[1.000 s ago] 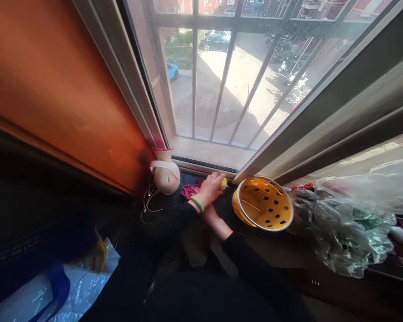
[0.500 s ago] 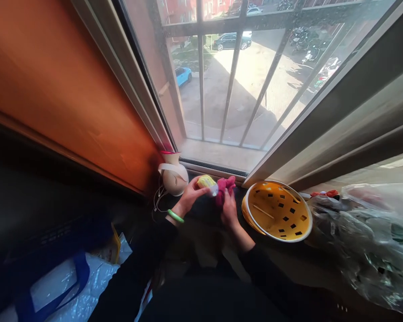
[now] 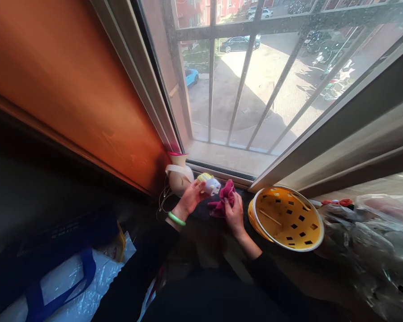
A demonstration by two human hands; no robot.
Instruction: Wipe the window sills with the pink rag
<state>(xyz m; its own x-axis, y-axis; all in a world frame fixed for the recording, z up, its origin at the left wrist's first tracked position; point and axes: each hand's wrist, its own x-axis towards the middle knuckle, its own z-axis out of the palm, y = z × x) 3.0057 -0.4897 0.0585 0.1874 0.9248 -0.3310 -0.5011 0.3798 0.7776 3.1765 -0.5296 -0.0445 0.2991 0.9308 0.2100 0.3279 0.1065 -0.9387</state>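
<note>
Between the fingers of my left hand [image 3: 190, 199] is a small white figurine [image 3: 212, 186] with a yellow top; its exact kind is too small to tell. A green bangle circles that wrist. My right hand [image 3: 235, 213] grips a crumpled magenta cloth [image 3: 226, 194], part of which hangs toward the left. A narrow gap separates cloth and figurine. Just behind my left hand stands a cream vase-like pot [image 3: 179, 178] with a red rim, a white band and a thin cord at its side.
A yellow basket [image 3: 285, 219] with a white rim and a thin stick inside stands right of my right hand. Clear plastic bags [image 3: 372, 241] lie farther right. The barred window [image 3: 235, 103] rises behind the sill. A blue-handled bag [image 3: 63, 286] sits at lower left.
The cloth has come away from the figurine and now hangs looser in my right hand. My left hand has turned the figurine so its white side shows more. The view has shifted slightly.
</note>
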